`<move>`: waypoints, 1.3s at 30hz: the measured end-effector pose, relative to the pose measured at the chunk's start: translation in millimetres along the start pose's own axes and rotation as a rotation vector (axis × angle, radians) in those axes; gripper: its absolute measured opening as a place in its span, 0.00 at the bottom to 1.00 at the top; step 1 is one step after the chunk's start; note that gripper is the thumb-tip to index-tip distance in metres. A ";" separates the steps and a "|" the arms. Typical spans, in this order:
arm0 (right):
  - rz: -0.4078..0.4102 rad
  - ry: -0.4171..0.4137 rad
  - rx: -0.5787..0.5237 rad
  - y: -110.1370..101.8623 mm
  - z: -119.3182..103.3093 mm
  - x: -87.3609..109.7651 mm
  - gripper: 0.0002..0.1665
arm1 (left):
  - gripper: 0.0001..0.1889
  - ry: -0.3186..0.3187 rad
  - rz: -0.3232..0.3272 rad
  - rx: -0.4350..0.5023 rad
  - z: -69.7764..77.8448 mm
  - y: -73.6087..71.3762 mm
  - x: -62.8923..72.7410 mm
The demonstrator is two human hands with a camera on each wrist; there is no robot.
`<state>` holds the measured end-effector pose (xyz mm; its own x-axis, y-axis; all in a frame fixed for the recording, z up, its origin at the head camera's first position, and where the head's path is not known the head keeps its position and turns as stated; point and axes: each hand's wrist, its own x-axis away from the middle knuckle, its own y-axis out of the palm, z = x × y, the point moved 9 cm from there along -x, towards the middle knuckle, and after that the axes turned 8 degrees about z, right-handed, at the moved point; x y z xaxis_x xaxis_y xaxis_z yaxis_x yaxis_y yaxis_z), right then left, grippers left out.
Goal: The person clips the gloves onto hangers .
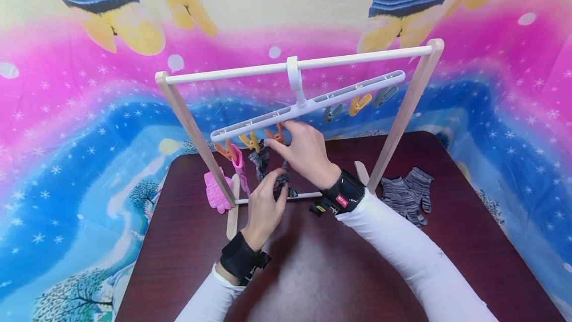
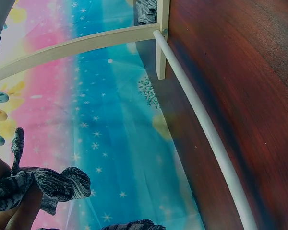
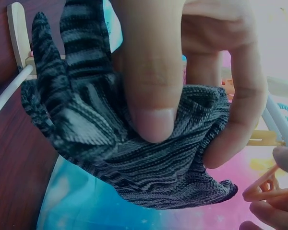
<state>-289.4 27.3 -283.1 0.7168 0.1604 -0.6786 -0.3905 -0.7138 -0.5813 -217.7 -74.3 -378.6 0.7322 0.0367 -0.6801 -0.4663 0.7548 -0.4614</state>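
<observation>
A grey-and-black striped knit glove is pinched between the thumb and fingers of my left hand, below the white hanger. In the right wrist view its wrist opening faces the clips. My right hand squeezes an orange clothespin under the hanger's bar, its fingers showing at the lower right of the right wrist view. Just left, a yellow clothespin has another striped knit piece hanging below it. Farther left, an orange clothespin grips a pink glove.
The hanger hooks over the top rod of a wooden stand. Grey and yellow clothespins hang at its right end. Striped gloves lie on the dark table at right, a pink glove at left.
</observation>
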 end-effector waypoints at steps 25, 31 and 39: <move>0.012 0.002 0.002 4.4 -2.6 -8.4 0.16 | 0.18 0.038 0.043 -0.026 -1.5 -7.3 0.6; -0.006 0.007 -0.013 4.2 -2.9 -10.5 0.15 | 0.16 0.078 0.089 -0.024 1.0 -11.3 2.9; -0.038 0.023 -0.035 3.8 -2.5 -12.2 0.15 | 0.15 0.098 0.107 -0.022 1.5 -14.3 6.9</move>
<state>-298.2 20.8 -275.9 0.7436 0.1724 -0.6460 -0.3427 -0.7313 -0.5897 -205.3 -83.9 -375.9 0.6261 0.0512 -0.7780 -0.5505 0.7357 -0.3946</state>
